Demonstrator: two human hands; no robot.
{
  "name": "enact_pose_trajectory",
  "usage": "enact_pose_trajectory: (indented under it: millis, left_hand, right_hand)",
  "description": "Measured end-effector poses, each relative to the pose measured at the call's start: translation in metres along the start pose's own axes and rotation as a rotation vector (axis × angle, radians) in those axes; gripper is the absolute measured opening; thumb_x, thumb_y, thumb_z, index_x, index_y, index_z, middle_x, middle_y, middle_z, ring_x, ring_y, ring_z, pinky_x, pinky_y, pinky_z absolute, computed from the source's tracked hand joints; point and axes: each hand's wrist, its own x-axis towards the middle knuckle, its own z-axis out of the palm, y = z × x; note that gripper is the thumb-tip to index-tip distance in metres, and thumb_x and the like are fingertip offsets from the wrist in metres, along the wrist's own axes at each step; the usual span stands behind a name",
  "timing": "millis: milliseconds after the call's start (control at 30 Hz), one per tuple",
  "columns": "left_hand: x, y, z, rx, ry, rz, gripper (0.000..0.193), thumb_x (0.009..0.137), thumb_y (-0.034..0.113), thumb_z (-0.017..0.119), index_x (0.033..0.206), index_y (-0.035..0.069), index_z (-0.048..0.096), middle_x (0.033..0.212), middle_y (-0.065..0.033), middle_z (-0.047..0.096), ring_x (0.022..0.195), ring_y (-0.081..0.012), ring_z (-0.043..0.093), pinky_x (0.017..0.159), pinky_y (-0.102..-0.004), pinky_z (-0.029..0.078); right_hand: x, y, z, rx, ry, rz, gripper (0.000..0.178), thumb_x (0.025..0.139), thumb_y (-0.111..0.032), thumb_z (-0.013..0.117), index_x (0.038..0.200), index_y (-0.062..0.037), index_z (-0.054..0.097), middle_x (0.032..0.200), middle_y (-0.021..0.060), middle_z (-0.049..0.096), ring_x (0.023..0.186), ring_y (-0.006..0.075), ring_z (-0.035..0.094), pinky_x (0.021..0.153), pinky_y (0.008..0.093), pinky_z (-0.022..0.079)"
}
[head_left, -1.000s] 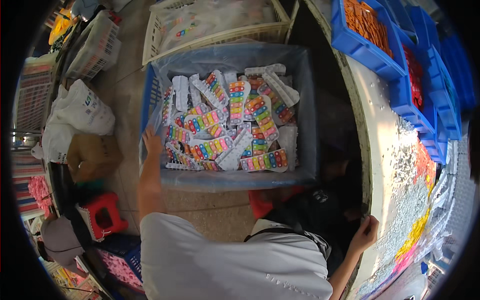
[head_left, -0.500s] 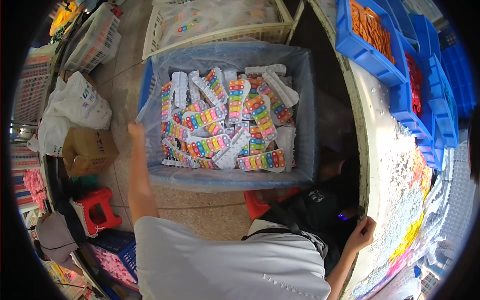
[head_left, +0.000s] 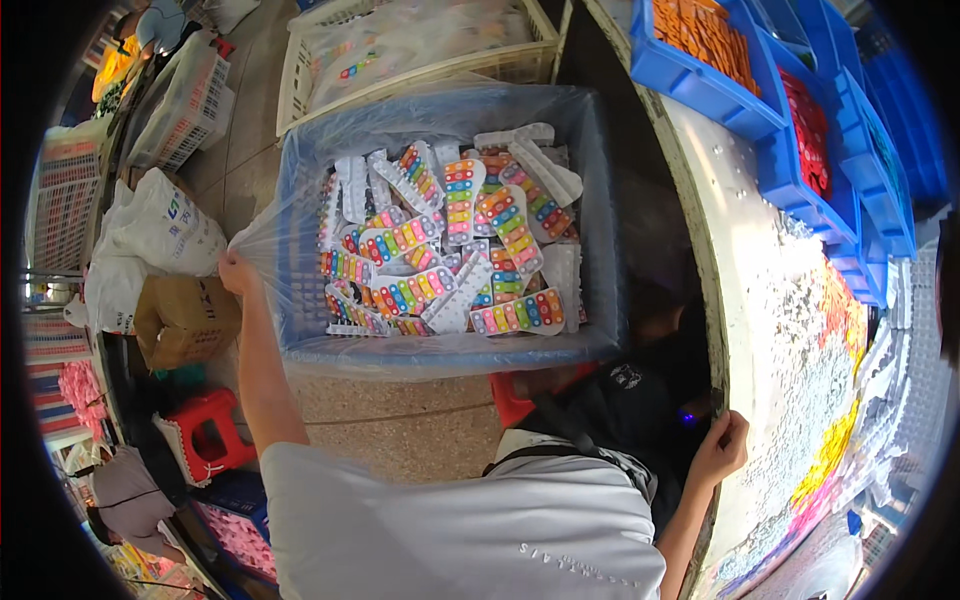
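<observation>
In front of me is a blue crate (head_left: 450, 352) lined with a clear plastic bag (head_left: 262, 238). My left hand (head_left: 236, 272) is closed on the bag's left edge and pulls it outward past the crate wall, so the film is stretched taut. Inside lie many white tapered pieces with rows of rainbow-coloured bars, like toy xylophones (head_left: 408, 240); some are turned plain side up. My right hand (head_left: 722, 448) rests at the edge of the worktable (head_left: 745, 300) on the right, fingers curled against that edge.
Beyond the blue crate stands a cream crate (head_left: 420, 85) with film-covered pieces. Blue bins (head_left: 705, 95) of orange and red parts sit on the worktable. To the left are white sacks (head_left: 165, 220), a cardboard box (head_left: 188, 320) and a red stool (head_left: 212, 435). Another person (head_left: 135, 500) is at the lower left.
My left hand has moved left, drawing the bag's edge out from the crate's left side. My right hand stays at the table edge. The whole view has shifted slightly.
</observation>
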Motion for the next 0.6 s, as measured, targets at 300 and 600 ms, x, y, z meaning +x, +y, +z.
enact_pose_trajectory:
  millis: [300, 600]
  left_hand:
    - [-0.158, 0.187, -0.015, -0.398, -0.033, 0.704, 0.050, 0.089, 0.012, 0.070, 0.134, -0.003, 0.052, 0.129, -0.0224, 0.060, 0.125, -0.0393, 0.052, 0.108, -0.0474, 0.038]
    - [-0.497, 0.402, -0.181, -1.054, -0.882, 1.357, 0.024, 0.090, 0.006, 0.067, 0.114, 0.004, 0.065, 0.114, -0.0138, 0.065, 0.111, -0.0332, 0.060, 0.099, -0.0461, 0.041]
  right_hand:
    - [-0.009, -0.003, -0.016, 0.236, 0.095, 0.171, 0.001, 0.093, -0.001, 0.065, 0.093, -0.0006, 0.066, 0.070, 0.0087, 0.059, 0.053, 0.0178, 0.052, 0.050, 0.0291, 0.040]
    - [0.004, 0.012, -0.068, 0.232, 0.212, -0.022, 0.018, 0.077, 0.007, 0.073, 0.089, -0.0030, 0.064, 0.073, 0.0096, 0.062, 0.062, 0.0275, 0.058, 0.055, 0.0373, 0.045]
